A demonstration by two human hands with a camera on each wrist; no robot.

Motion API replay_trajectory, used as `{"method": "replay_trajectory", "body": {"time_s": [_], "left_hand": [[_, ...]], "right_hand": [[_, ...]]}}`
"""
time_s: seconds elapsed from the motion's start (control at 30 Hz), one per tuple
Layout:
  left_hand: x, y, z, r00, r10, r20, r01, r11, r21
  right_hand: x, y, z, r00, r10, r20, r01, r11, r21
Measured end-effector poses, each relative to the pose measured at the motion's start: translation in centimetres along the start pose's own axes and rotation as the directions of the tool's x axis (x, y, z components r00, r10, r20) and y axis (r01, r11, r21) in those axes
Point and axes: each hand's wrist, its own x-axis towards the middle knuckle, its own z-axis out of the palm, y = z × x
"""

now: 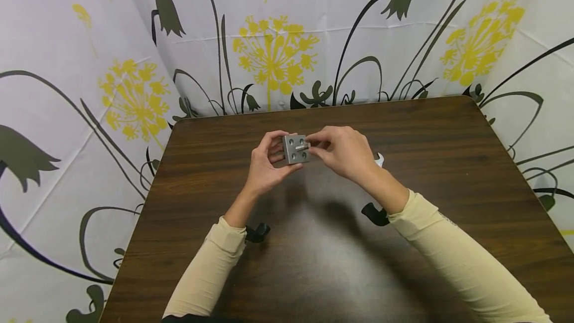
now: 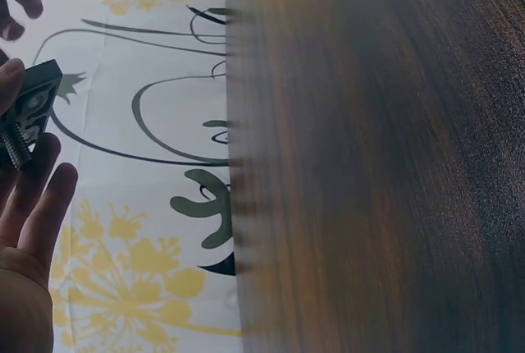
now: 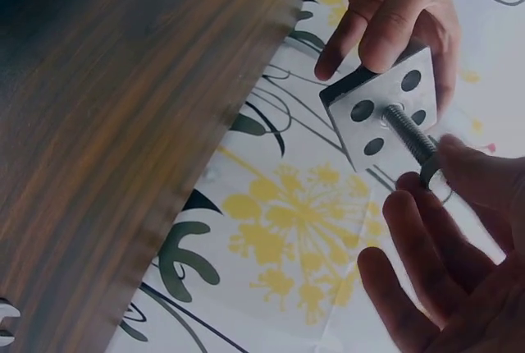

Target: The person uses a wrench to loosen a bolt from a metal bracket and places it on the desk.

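Observation:
My left hand (image 1: 264, 166) grips a square grey metal plate (image 1: 289, 156) by its edges above the table. Several round holes surround a threaded bolt (image 3: 410, 135) that stands out from the middle of the plate (image 3: 351, 135) in the right wrist view. A small metal ring (image 3: 428, 172) sits near the bolt's outer end, where my right hand (image 3: 459, 271) pinches between thumb and forefinger. Part of that ring is hidden by the fingers. In the left wrist view, the plate (image 2: 39, 80) and bolt (image 2: 15, 148) appear at the left edge.
A silver open-ended wrench (image 1: 379, 159) lies on the brown wooden table (image 1: 202, 163), partly hidden behind my right wrist. Black curved pieces (image 1: 257, 233) show beside both wrists. A white curtain (image 1: 202, 64) with yellow and grey-green plants hangs behind and beside the table.

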Motion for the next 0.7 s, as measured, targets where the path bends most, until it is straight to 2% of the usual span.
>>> {"method": "replay_trajectory", "body": {"time_s": [0.1,0.33,0.57,0.7], "left_hand": [[-0.02,-0.05,-0.02,1.0,-0.001,0.0,0.001,1.0,-0.001],[0.05,0.2,0.16,1.0,0.01,-0.009,-0.01,1.0,0.003],[0.08,0.19,0.3,1.0,0.005,-0.017,-0.005,1.0,0.003],[0.08,0.14,0.34,1.0,0.016,-0.025,-0.016,1.0,0.004]], "right_hand": [[-0.05,0.06,-0.01,1.0,-0.023,-0.001,0.023,1.0,-0.004],[-0.03,0.05,0.34,0.997,0.057,-0.057,-0.057,0.998,-0.01],[-0.18,0.17,0.17,0.999,-0.024,-0.034,0.024,1.0,0.006],[-0.23,0.15,0.22,0.998,0.022,-0.06,-0.021,1.0,0.01]]}}
